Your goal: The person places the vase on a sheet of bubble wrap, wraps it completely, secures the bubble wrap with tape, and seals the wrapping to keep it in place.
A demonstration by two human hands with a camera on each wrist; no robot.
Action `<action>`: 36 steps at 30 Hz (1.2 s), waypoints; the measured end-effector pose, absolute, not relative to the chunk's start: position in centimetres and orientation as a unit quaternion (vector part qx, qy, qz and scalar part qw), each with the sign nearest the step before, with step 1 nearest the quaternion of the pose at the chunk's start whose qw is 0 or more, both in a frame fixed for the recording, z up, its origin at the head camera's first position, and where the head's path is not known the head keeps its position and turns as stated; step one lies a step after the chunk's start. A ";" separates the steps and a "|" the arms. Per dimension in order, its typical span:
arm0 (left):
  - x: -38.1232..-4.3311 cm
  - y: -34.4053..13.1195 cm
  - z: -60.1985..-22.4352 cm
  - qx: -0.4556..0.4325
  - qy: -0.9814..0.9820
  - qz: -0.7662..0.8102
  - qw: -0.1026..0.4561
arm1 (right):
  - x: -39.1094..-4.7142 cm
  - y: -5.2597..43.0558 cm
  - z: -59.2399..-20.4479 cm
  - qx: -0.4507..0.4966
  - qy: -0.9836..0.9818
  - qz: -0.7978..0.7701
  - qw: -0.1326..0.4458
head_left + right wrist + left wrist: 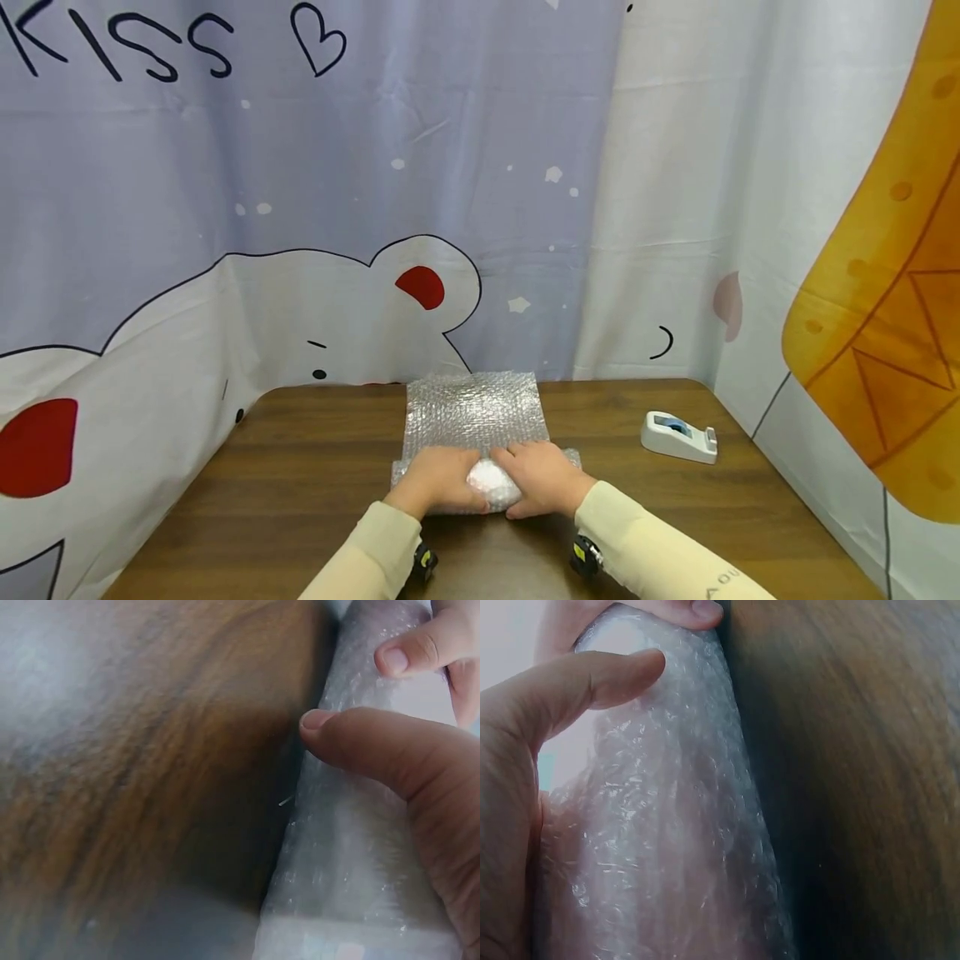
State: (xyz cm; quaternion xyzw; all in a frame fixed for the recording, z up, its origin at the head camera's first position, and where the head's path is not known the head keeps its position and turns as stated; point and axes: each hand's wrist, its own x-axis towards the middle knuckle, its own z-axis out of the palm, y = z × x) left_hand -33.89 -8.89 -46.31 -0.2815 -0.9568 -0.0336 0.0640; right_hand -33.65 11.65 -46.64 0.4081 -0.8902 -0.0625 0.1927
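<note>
A sheet of clear bubble wrap (476,412) lies lengthwise on the table, its near end rolled into a thick bundle (497,485). Something pale shows faintly through the layers; its kind is hidden. My left hand (441,479) grips the bundle's left part, and my right hand (543,477) holds the right part. Both thumbs lie on the near side, with fingers over the top and far side. In the left wrist view the left thumb (622,679) presses the bubbly film. The right thumb (360,742) does likewise in the right wrist view.
The bundle rests on a brown wooden table (315,467). To the right stands a white tape dispenser (678,437) with a blue roll inside. A printed curtain (525,208) hangs along the table's back and sides.
</note>
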 end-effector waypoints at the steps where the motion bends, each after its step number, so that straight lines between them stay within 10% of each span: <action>1: -33.9 -8.9 -46.4 -0.281 -0.957 -0.035 0.061 | -33.7 11.6 -46.6 0.411 -0.889 -0.059 0.193; 36: -31.8 -10.7 -46.4 -0.288 -0.941 0.055 0.167 | -36.5 11.1 -45.0 0.377 -0.921 0.067 -0.077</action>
